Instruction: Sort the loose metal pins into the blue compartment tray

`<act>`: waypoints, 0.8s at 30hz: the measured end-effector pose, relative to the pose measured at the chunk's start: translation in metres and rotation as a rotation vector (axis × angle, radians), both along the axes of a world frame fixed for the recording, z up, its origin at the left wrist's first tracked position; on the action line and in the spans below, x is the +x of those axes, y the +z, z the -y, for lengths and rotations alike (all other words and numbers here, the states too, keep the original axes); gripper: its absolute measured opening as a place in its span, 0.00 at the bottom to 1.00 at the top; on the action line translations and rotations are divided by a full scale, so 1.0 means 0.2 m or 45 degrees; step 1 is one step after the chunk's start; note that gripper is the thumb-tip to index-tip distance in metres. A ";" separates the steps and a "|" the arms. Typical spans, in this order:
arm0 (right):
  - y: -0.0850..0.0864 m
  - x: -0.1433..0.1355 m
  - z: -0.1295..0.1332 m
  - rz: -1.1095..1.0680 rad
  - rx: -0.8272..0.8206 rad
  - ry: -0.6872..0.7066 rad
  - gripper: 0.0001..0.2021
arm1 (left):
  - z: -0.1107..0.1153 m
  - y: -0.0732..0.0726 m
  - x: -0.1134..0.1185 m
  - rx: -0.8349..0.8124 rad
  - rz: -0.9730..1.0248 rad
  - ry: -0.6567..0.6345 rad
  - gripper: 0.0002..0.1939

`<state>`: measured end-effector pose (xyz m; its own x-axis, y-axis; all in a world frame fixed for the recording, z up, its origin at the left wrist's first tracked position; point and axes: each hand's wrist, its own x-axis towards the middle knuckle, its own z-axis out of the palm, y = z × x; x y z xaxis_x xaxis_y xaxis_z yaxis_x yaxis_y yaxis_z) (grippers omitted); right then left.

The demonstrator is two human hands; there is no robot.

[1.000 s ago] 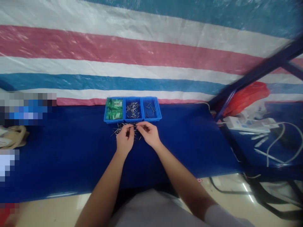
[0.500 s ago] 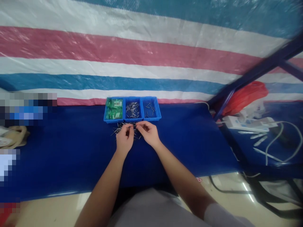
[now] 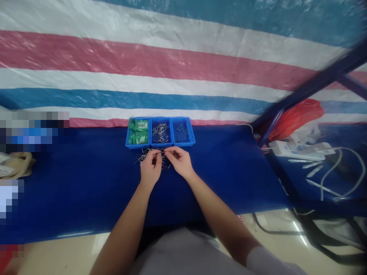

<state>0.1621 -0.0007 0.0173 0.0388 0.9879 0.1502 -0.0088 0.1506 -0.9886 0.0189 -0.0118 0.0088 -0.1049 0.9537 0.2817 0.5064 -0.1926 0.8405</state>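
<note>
My left hand point(image 3: 151, 165) and my right hand point(image 3: 180, 162) meet fingertip to fingertip over a loose pile of thin metal pins point(image 3: 141, 157) on the blue tabletop. Both are closed in a pinch; whatever lies between the fingertips is too small to make out. The hands cover much of the pile. Just beyond them stand three joined blue bins. Green packets fill the left bin point(image 3: 138, 146), many short metal pieces lie in the middle bin point(image 3: 161, 145), and several thin ones are scattered in the right bin point(image 3: 184, 144).
A striped plastic sheet point(image 3: 160, 61) hangs behind the blue table point(image 3: 86, 183). At right are a slanted metal frame post point(image 3: 272, 128), a red bag point(image 3: 301, 116), a white power strip point(image 3: 301, 149) and a looping cable point(image 3: 364, 164). A beige object point(image 3: 24, 164) sits at far left.
Both hands stay in the same pinch over the pile. The view has shifted very slightly; nothing in the bins visibly differs.
</note>
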 end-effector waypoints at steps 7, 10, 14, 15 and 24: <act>0.00 0.00 0.00 -0.005 -0.009 -0.006 0.11 | 0.00 0.00 0.00 -0.001 0.015 -0.002 0.11; 0.00 0.00 0.00 -0.003 -0.012 -0.003 0.11 | 0.00 0.00 0.00 0.007 0.005 -0.002 0.11; 0.00 0.00 0.00 0.008 -0.010 -0.009 0.11 | 0.00 0.00 0.00 -0.001 -0.001 -0.003 0.11; 0.00 0.00 0.00 0.006 -0.008 -0.007 0.11 | 0.00 0.00 0.00 -0.005 -0.003 0.000 0.11; 0.00 0.00 0.00 -0.008 -0.007 0.006 0.09 | 0.00 0.00 0.00 -0.012 0.003 -0.005 0.11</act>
<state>0.1625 -0.0004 0.0171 0.0347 0.9889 0.1447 -0.0154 0.1453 -0.9893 0.0190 -0.0113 0.0092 -0.1019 0.9567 0.2727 0.5040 -0.1867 0.8432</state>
